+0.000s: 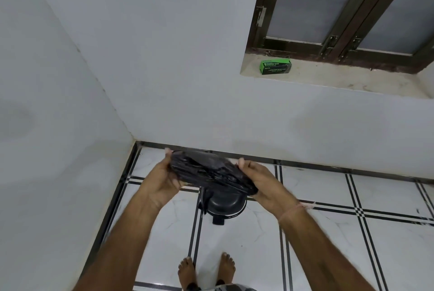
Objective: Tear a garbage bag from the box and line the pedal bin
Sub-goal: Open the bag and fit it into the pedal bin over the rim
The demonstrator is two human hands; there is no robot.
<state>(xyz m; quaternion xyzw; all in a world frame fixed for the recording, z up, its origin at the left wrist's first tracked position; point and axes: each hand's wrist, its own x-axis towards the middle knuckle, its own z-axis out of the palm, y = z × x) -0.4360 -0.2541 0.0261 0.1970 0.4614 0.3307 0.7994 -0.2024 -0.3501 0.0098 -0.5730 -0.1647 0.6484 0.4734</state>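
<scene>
A folded black garbage bag [206,171] is stretched between both hands above the floor. My left hand [162,179] grips its left end and my right hand [258,181] grips its right end. Directly below the bag stands a small black pedal bin [225,206] with its lid down and its pedal [218,221] pointing toward me; the bag hides the bin's far part. The green garbage bag box [276,67] lies on the window sill [328,77] at the upper right, well away from both hands.
White walls meet in a corner at the left, behind the bin. The floor [328,243] is white tile with black lines. My bare feet [206,269] stand just in front of the bin. A dark-framed window [347,9] rises above the sill.
</scene>
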